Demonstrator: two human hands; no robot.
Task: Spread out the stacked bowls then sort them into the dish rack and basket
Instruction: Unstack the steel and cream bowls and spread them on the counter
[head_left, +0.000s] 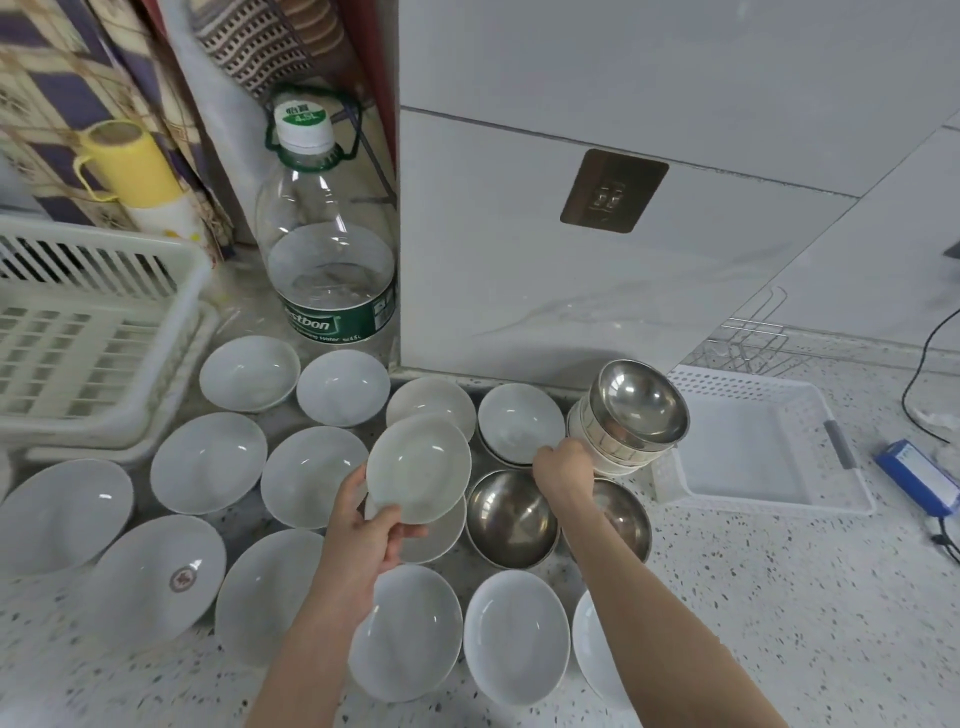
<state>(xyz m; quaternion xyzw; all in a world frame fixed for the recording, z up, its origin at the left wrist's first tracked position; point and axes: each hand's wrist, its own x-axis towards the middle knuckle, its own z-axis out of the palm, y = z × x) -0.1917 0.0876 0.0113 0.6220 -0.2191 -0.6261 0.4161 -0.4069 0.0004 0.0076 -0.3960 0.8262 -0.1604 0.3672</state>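
Spreading step, nearly done by the look of it — left hand (371, 530) pinching a white bowl (418, 467) by its rim, lifted over the others; right hand (563, 460) at the tilted stack (628, 421), fingers hidden, grip unclear. Next, probably: finding a bare spot to set the bowl. Speckled countertop (779, 597), tiled wall (597, 130), dish rack (78, 332) left, white basket (753, 441) right — both without bowls.

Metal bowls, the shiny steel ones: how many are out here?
3 plainly show: one tilted atop the stack by the right hand, the top metal bowl; two on the counter below it, the left metal bowl and right metal bowl. More may sit hidden inside the stack.
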